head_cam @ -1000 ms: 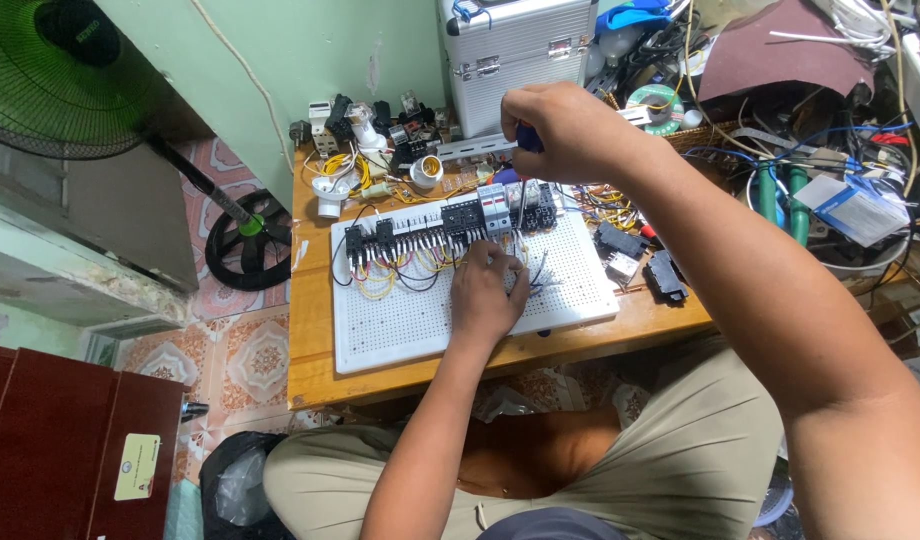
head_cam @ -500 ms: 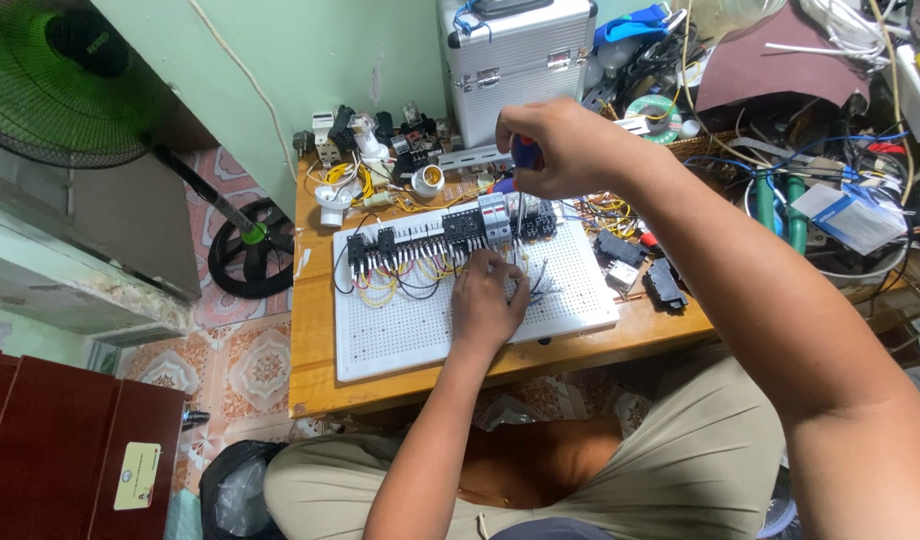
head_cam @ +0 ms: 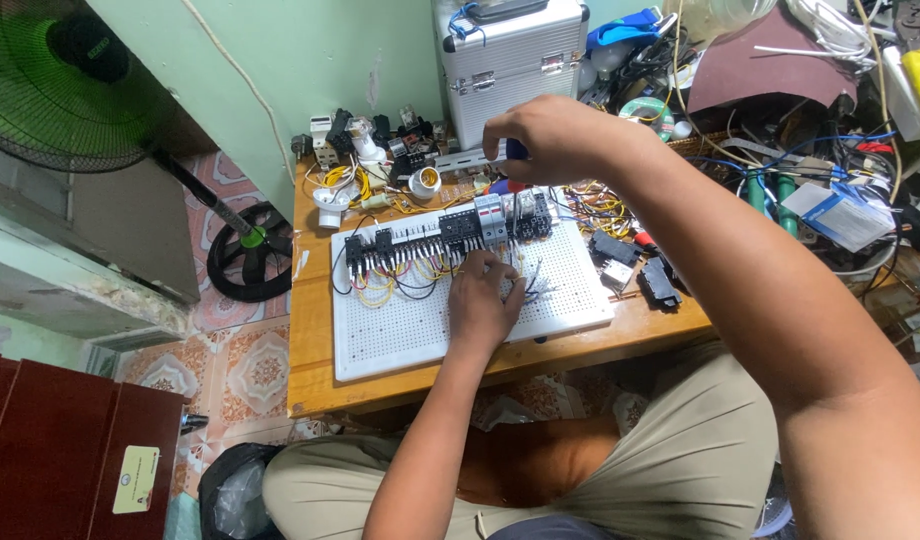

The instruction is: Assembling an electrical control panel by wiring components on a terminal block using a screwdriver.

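- Right hand grips a blue-handled screwdriver above the row of black and grey breakers.
- Left hand, fingers loosely curled, rests on the white perforated board near the wooden tabletop's front edge.

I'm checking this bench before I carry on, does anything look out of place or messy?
Yes. Right of the white perforated board, a tangled heap of cables and tools crowds the wooden table. Loose black parts lie beside the board. The left hand rests on the board; the right hand grips a blue-handled screwdriver.
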